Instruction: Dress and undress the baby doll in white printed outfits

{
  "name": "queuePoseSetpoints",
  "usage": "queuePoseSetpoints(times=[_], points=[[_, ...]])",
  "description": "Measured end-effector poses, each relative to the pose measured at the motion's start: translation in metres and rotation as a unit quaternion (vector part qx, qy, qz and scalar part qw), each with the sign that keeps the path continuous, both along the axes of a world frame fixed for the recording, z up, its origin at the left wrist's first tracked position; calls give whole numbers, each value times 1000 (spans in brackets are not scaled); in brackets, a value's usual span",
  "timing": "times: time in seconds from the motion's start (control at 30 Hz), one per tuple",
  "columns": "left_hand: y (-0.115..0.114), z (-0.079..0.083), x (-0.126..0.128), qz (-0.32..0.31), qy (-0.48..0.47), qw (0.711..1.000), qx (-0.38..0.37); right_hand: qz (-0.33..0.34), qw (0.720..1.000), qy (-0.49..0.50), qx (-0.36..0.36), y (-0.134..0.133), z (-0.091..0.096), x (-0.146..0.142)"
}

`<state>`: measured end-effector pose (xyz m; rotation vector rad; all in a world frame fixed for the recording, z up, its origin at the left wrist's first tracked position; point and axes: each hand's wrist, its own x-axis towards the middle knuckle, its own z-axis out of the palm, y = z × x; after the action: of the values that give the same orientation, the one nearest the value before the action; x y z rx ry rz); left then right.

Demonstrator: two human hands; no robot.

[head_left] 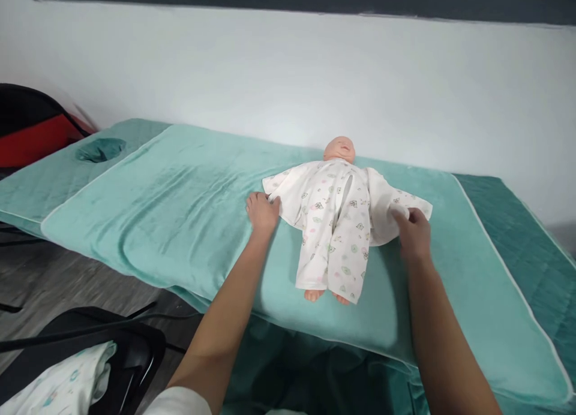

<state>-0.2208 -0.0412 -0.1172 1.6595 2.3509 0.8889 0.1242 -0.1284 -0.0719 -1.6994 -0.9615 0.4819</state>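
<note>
A baby doll (339,148) lies on its back on a green bed cover, head toward the wall and feet toward me. It has on white printed baby trousers (346,247) and a white baby shirt (310,184), which is spread open to both sides. My left hand (262,212) is closed on the shirt's edge near the sleeve at the left. On the right, my right hand (414,234) pinches the other side of the shirt between thumb and fingers. The doll's arms are hidden under the cloth; its feet show below the trouser legs.
The bed (180,181) has a green cover with a face hole (100,150) at its left end. A white wall (225,73) rises behind it. At lower left, a black chair (144,349) holds a folded printed cloth (67,382). A black and red object (36,133) stands far left.
</note>
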Motion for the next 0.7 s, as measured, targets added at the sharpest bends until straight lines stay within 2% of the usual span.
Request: queuePoseSetpoints(times=[0.07,0.1,0.13,0.2,0.27,0.3,0.4,0.5,0.6,0.67,0.7], points=[[0,-1,-2,-19,-5,1000,10,52,991,64,109,-1,17,-23],[0,-2,-4,-35,-9,999,20,98,985,34,136,-4,27,-36],[0,-3,-6,-52,-14,998,32,164,975,-27,144,-8,37,-47],[-2,-4,-9,-74,-27,995,62,330,921,-169,121,-16,54,-65],[-5,-4,-12,-78,-59,991,87,399,883,-222,105,-22,64,-73],[-8,-4,-12,-79,-85,989,95,399,885,-215,107,-23,65,-73],[-16,5,-6,-112,-183,970,111,312,932,-122,140,-12,60,-66],[-26,31,14,-187,-251,940,137,198,967,-48,152,21,56,-61],[-40,70,46,-272,-244,913,181,116,979,-117,117,68,58,-62],[-49,93,67,-393,-154,892,159,102,969,-217,66,96,60,-64],[-52,101,74,-465,-95,870,136,106,961,-254,37,107,59,-65]])
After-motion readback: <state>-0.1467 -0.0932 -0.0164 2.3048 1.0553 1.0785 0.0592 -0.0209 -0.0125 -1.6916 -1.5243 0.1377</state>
